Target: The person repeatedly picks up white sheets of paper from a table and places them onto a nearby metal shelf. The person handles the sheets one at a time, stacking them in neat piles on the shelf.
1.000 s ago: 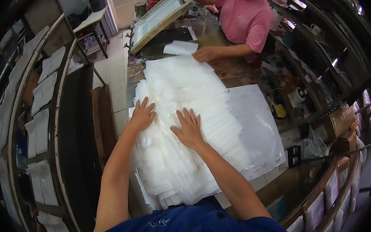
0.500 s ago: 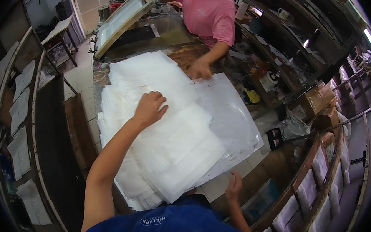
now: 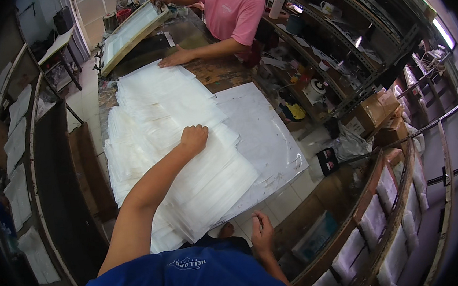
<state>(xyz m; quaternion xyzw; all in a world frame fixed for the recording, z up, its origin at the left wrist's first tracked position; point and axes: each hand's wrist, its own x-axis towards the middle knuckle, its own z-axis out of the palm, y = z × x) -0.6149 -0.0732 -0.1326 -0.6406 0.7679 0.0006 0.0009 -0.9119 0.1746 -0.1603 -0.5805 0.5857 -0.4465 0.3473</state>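
Only the left hand (image 3: 193, 139) stays on the stack of white plastic bags (image 3: 175, 147) now — a second ago both palms lay flat on it side by side, and half a second ago the right hand was already off and dropping beside the body. Now the right hand (image 3: 262, 233) hangs low at the near edge of the counter (image 3: 223, 73), just off the corner of the clear plastic sheet (image 3: 264, 140), with its fingers loosely curled and nothing visible in them. The left hand has also changed shape: its fingers are bent under into a loose fist, knuckles pressing on the top bags near the middle of the pile, gripping nothing that can be seen. The stack itself lies fanned in overlapping rows along the counter, its right side resting over the clear sheet. Judging by this, the two-handed smoothing is over and the pile is merely pinned with one hand. At the far end a person in a pink shirt (image 3: 232, 8) rests a hand (image 3: 176, 57) on the bags' far edge and holds a framed screen (image 3: 132, 35).
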